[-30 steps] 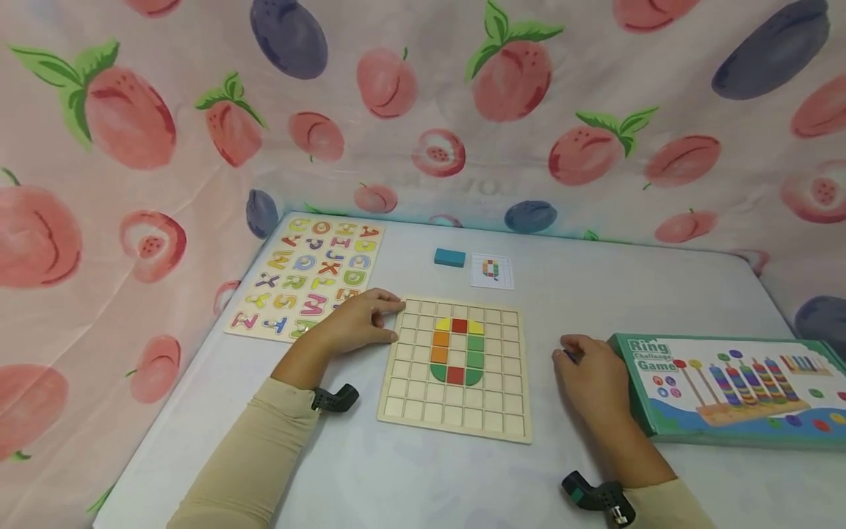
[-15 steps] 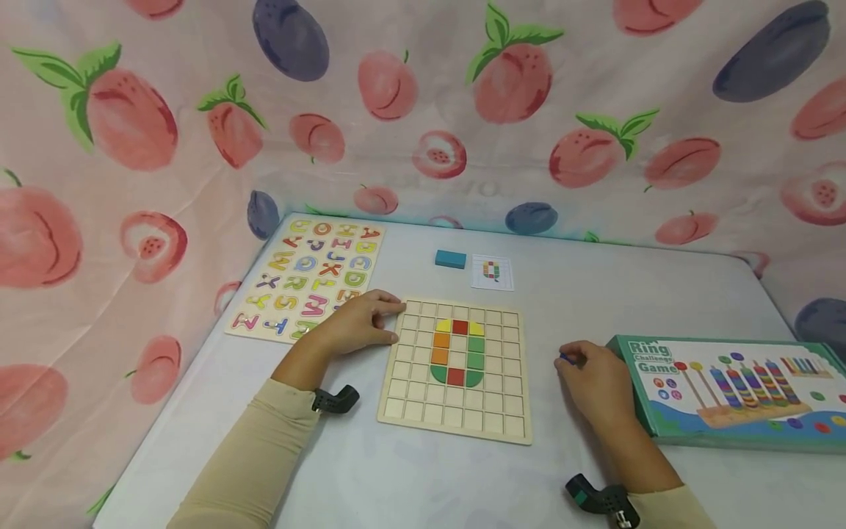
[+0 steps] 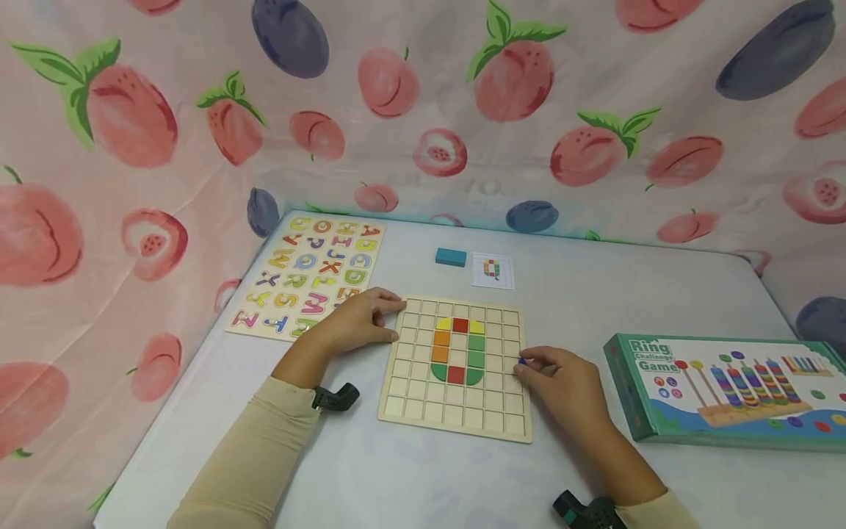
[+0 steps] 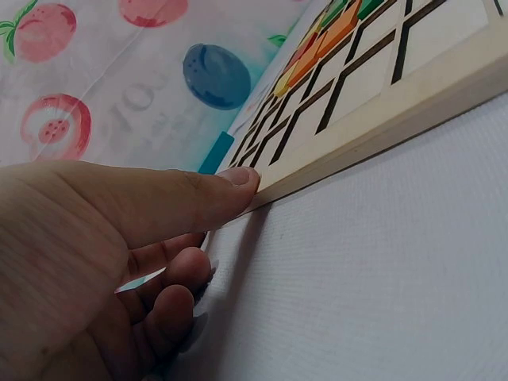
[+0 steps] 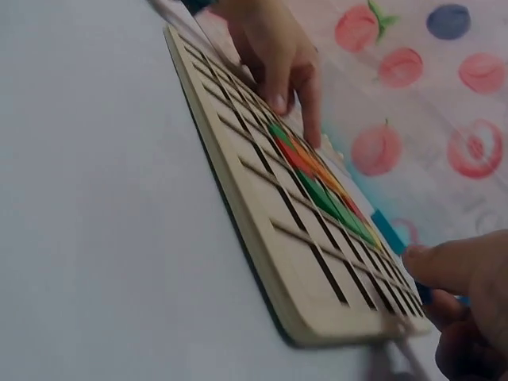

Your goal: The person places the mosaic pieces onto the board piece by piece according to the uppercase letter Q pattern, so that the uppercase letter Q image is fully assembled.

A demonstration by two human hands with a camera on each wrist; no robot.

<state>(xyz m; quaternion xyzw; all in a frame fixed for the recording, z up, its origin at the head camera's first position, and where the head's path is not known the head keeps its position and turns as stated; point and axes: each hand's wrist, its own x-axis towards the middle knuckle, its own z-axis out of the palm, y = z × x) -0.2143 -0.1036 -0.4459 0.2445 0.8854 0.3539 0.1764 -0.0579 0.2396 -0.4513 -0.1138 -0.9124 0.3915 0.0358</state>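
Note:
A square wooden grid board (image 3: 456, 420) lies on the table; red, yellow, orange and green pieces (image 3: 475, 358) form a ring in its cells. My left hand (image 3: 357, 322) rests at the board's left edge, its thumb (image 4: 226, 190) touching the side, holding nothing. Between thumb and finger my right hand (image 3: 570, 383) pinches a small dark blue piece (image 3: 523, 361), just at the board's right edge; the fingers hide most of it. Behind the board lies a card (image 3: 492, 271) printed with a coloured ring pattern that has a small tail at lower right.
A blue block (image 3: 451, 257) lies beside the card. An alphabet board (image 3: 284, 283) is at the back left, partly behind the left hand. The green Ring Challenge Game box (image 3: 734, 389) stands on the right. A fruit-print cloth (image 3: 423, 95) hangs behind the table.
My right hand has moved left from beside the game box to the board's right edge, carrying the small blue piece. The left hand has stayed in place.

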